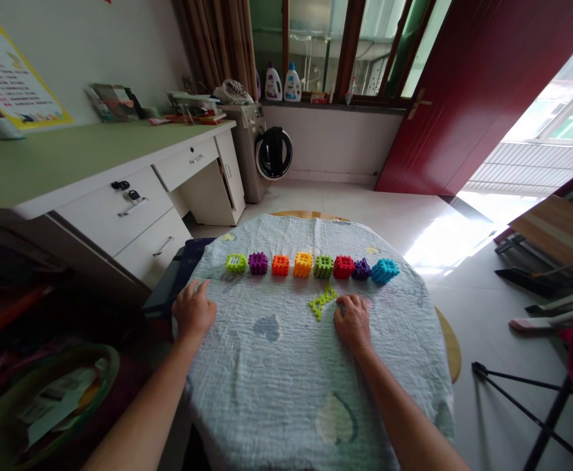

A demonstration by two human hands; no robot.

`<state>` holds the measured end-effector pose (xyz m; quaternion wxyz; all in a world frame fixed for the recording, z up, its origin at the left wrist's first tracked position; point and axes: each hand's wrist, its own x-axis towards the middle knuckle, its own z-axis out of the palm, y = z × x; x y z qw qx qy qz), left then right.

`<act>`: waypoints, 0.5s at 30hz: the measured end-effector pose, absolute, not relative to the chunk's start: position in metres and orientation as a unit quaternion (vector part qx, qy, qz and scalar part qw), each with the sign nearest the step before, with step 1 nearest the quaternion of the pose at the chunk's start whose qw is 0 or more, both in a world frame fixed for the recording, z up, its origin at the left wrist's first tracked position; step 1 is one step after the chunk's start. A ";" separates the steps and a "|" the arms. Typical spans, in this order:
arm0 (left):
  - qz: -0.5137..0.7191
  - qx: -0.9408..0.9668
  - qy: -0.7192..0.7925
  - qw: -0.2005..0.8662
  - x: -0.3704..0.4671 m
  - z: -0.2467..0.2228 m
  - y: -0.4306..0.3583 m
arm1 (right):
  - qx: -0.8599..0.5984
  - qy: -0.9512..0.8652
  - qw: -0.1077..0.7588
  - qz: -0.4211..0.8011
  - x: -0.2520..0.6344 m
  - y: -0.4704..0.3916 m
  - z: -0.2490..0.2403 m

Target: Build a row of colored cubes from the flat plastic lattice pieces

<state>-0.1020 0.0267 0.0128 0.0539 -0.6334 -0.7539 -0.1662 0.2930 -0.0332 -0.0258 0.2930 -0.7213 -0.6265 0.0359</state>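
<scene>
A row of block cubes runs across the far part of the cloth-covered table (pixel 267 353): light green (pixel 236 263), purple (pixel 258 263), orange (pixel 280 265), yellow-orange (pixel 303 264), green (pixel 324 266), red (pixel 344 267), dark purple (pixel 362 269) and blue (pixel 385 270). Nearer to me lies a flat lime-green piece (pixel 322 301). Just right of that piece my right hand (pixel 353 320) rests on the cloth, fingers bent, nothing visible in it. My left hand (pixel 194 310) rests at the table's left edge with its fingers slightly apart, holding nothing visible.
To the left stands a desk (pixel 95 154) with drawers, and a green-rimmed bin (pixel 112 366) is below it. A washing machine (pixel 250 154) is beyond the table. On the right are a red door (pixel 443 98) and a black-legged stand (pixel 517 409).
</scene>
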 end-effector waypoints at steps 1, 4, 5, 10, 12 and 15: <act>-0.165 -0.642 -0.747 0.054 -0.093 0.012 0.023 | -0.726 -0.621 0.292 0.037 0.292 -0.032 -0.026; -0.177 -0.677 -0.714 0.030 -0.063 0.010 0.012 | -0.742 -0.607 0.281 0.049 0.285 -0.024 -0.025; -0.183 -0.689 -0.701 0.017 -0.053 0.008 0.009 | -0.747 -0.604 0.274 0.056 0.281 -0.021 -0.024; -0.233 -0.734 -0.637 -0.041 -0.007 -0.001 -0.007 | -0.758 -0.598 0.241 0.098 0.257 -0.013 -0.015; -0.249 -0.757 -0.599 -0.076 0.008 -0.003 -0.014 | -0.748 -0.606 0.242 0.117 0.247 -0.015 -0.012; -0.250 -0.787 -0.548 -0.134 0.024 0.000 -0.026 | -0.715 -0.624 0.278 0.152 0.237 -0.018 -0.008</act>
